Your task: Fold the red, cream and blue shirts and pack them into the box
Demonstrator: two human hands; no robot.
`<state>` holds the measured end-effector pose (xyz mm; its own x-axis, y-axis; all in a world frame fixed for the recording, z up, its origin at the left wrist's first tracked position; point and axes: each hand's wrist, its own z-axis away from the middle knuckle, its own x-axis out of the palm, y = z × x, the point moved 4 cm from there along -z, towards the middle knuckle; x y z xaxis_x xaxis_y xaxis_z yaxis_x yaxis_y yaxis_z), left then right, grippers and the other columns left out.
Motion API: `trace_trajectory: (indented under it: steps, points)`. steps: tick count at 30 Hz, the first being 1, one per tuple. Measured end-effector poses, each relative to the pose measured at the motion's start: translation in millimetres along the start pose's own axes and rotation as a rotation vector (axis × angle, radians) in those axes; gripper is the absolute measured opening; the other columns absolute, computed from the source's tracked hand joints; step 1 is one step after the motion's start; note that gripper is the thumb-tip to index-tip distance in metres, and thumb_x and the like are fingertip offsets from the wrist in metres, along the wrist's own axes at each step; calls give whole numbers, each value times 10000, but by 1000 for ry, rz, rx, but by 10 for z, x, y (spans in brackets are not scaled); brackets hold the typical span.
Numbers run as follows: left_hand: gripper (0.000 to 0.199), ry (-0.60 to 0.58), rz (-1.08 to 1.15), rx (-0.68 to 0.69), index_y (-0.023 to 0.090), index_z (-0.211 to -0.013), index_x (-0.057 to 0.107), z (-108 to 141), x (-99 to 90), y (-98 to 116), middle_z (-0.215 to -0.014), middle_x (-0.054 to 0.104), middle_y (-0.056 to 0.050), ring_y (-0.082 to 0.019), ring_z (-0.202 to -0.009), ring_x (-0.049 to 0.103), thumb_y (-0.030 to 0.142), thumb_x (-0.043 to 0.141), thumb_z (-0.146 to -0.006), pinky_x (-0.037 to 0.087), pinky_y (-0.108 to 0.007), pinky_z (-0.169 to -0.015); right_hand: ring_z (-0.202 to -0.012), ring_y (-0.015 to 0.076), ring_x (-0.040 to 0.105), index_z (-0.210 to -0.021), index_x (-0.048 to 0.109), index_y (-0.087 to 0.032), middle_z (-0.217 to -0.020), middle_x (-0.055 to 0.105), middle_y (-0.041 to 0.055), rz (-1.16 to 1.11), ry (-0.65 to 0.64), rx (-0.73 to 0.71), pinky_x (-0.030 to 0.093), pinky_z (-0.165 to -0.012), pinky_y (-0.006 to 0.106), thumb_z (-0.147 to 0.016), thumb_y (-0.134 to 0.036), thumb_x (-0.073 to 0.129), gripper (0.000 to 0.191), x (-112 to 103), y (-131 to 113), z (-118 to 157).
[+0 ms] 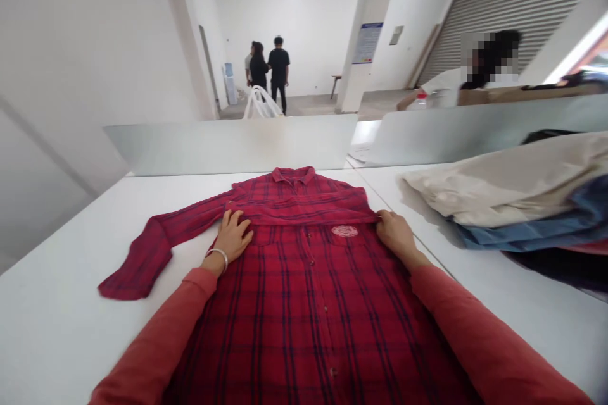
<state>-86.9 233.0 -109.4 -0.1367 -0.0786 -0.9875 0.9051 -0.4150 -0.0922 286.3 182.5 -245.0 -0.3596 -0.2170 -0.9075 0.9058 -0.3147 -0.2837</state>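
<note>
Faces a low divider (237,145), with piled clothes (527,183) at right. Has the plaid shirt (294,304) front up on the surface (52,278). Reaches forward with both arms (161,335), resting a spread left hand (232,234) by the cuff (230,204), pinching the folded sleeve (304,205) with the right hand (395,233).

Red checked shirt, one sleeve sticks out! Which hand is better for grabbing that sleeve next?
Probably the left hand. It rests on the shirt, close to the stretched-out sleeve. The right hand is across the shirt, fingers at the cloth folded over the chest.
</note>
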Motion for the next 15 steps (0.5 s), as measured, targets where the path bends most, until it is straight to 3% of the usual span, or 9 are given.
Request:
trace_trajectory:
  steps: [4, 8, 12, 15]
  points:
    - [450, -42, 97, -117, 118, -1161, 525, 15, -5, -17, -1295, 380, -146, -324, -1240, 267, 320, 530, -759, 240, -472, -1050, -925, 264, 534, -1131, 558, -69, -987, 579, 160, 1, -5, -6, 377, -790, 310, -829, -100, 321, 385, 36, -1, 6]
    - [587, -23, 313, -253, 69, -1219, 433, -71, -31, -205, -1330, 340, -164, -273, -1255, 291, 195, 583, -666, 235, -392, -1074, -923, 278, 539, -1097, 595, -51, -1008, 576, 176, -9, -31, -26, 378, -817, 319, -825, -108, 335, 380, 48, 14, -8]
    - [473, -5, 365, -331, 100, -1126, 487, -199, -66, -513, -1158, 517, -114, -195, -1088, 488, 52, 458, -656, 381, -340, -974, -935, 278, 544, -1107, 596, -50, -1020, 574, 176, -28, -45, -29, 383, -838, 323, -828, -118, 334, 389, 85, 63, -31]
    - [390, 12, 340, -356, 107, -987, 557, -241, -63, -676, -1027, 574, -97, -198, -991, 535, 17, 449, -623, 417, -338, -929, -909, 298, 548, -1077, 612, -44, -988, 579, 188, -103, -6, -49, 394, -826, 359, -820, -130, 322, 397, 150, 125, -63]
